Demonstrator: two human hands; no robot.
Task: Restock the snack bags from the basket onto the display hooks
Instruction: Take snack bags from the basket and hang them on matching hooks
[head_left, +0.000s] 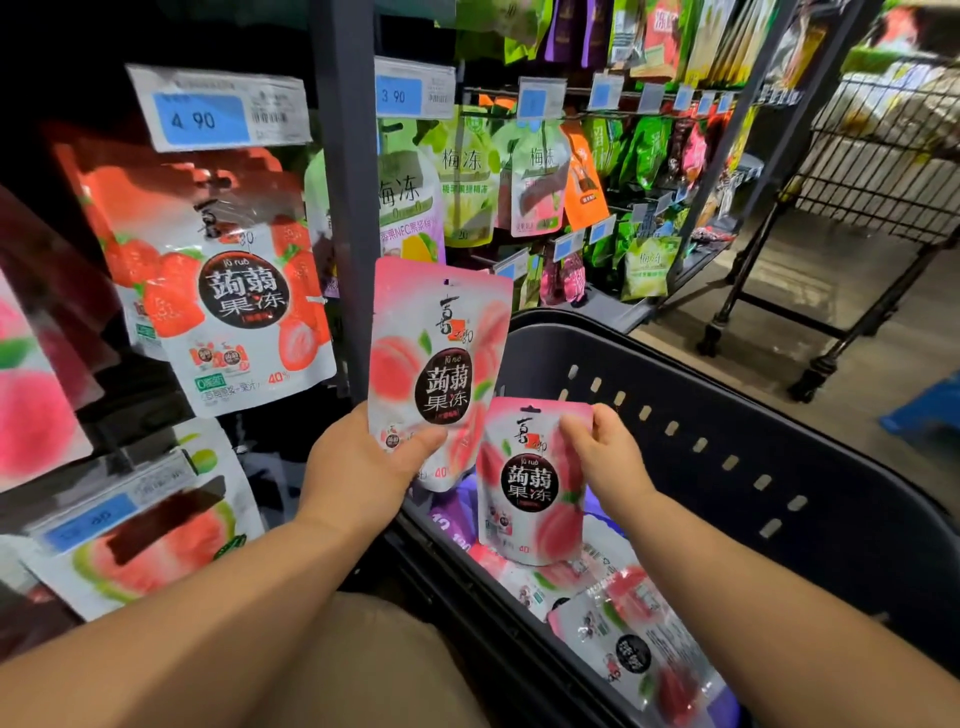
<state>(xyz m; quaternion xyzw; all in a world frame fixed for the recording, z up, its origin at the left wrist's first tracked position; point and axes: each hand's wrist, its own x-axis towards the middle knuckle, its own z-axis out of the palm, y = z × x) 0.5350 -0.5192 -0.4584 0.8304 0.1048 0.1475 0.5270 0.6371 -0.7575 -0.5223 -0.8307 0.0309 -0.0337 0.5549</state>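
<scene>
Two peach pouches up, one per hand. First peach pouch (441, 364) gripped at its bottom by the left hand (363, 462), thumb across the front and fingers behind, held upright in front of the dark post (348, 182) of the display. Second peach pouch (530, 483) pinched at its top right corner by the right hand (608, 452), fingers curled over the edge, hanging just above the contents of the basket (727, 415) and overlapping the first pouch's lower right corner.

Same print on both: "jǔ ruò" over 蒟蒻果冻 in a dark round badge, with "40" in red near the bottom. More loose pouches (634, 639) of the same pink kind lying flat in the basket, at least two, exact count hard to tell; something purple beneath them.

On the display, left of the post: one strawberry pouch (223, 291) with the same 蒟蒻果冻 badge and "40%", hanging under a price tag (218, 109) reading "4 90". Below it, one pouch with a red-and-green fruit slice (156, 540), its blue tag too blurred to read. Right of the post: a second tag (413, 89) reading "3 90", and three pale green pouches (462, 171) marked 梅冻. Further right, a wire cart (883, 156)
</scene>
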